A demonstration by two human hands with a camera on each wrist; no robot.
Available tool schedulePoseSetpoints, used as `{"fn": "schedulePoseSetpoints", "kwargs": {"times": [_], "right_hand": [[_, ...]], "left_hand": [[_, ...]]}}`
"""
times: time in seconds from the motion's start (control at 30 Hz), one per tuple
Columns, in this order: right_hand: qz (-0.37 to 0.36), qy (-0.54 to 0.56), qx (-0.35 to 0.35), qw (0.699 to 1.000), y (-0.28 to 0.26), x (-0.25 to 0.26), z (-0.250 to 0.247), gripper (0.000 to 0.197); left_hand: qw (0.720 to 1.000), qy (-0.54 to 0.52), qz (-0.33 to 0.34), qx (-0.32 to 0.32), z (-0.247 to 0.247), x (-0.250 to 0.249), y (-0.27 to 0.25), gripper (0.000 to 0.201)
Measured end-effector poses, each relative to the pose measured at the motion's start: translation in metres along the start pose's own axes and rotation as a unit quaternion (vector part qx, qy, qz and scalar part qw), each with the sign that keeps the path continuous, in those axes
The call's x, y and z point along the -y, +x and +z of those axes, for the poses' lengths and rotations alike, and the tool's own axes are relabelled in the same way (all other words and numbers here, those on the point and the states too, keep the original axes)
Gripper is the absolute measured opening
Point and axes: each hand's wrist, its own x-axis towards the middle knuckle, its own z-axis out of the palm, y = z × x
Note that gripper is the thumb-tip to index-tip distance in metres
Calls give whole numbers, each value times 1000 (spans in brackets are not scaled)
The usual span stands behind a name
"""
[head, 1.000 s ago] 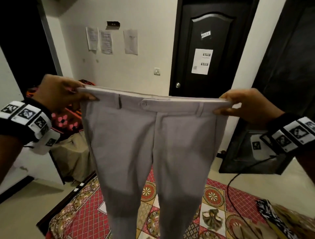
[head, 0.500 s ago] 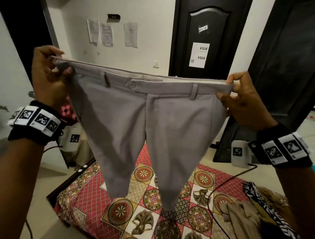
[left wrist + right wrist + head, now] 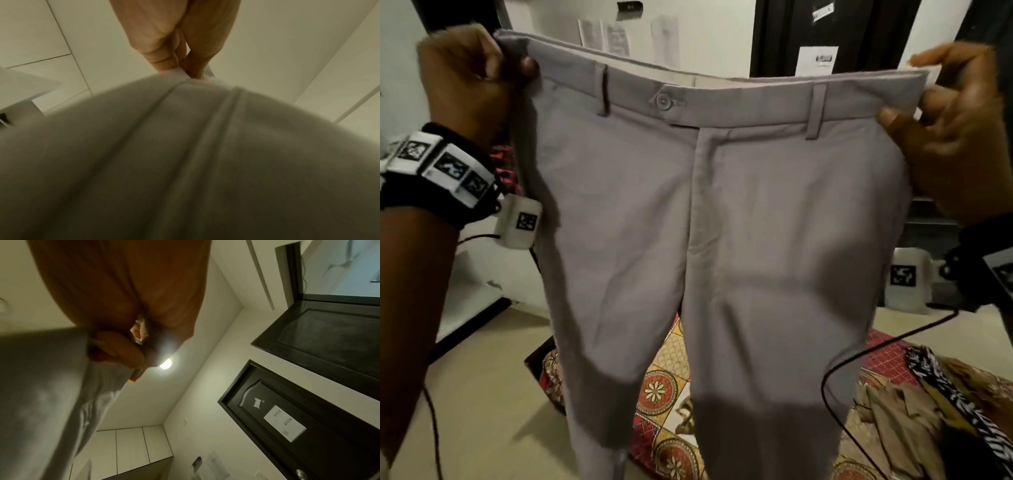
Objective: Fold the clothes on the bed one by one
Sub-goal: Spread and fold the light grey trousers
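I hold a pair of light grey trousers point(image 3: 722, 240) up in the air by the waistband, front side facing me, button point(image 3: 663, 101) near the middle. My left hand point(image 3: 482, 68) grips the waistband's left end; my right hand point(image 3: 941, 113) pinches its right end. Both legs hang down over the bed point(image 3: 661, 390) and run out of view below. In the left wrist view my left hand point(image 3: 191, 71) grips blurred grey trousers point(image 3: 185, 162). In the right wrist view my right hand point(image 3: 127, 344) holds the trousers point(image 3: 51, 386).
The bed has a red patterned cover. A heap of other clothes point(image 3: 928, 411), brown and black-and-white, lies on its right side. A black cable point(image 3: 859, 359) loops across it. A dark door point(image 3: 825, 34) and a wall with papers point(image 3: 619, 37) stand behind.
Both hands have lifted the trousers higher and closer to my face. The waistband is stretched wider and the legs fill more of the view.
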Motion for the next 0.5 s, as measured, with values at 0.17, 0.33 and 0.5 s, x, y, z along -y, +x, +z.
{"fn": "schedulePoseSetpoints", "kwargs": {"times": [0.17, 0.33, 0.5], "right_hand": [[156, 23, -40, 987, -35, -81, 28, 26], [294, -35, -42, 954, -101, -206, 67, 16], [425, -94, -8, 900, -165, -322, 113, 19]], "left_hand": [[992, 10, 60, 115, 89, -11, -47, 29], [969, 59, -24, 237, 183, 131, -85, 20], [924, 16, -122, 363, 281, 276, -141, 27]]}}
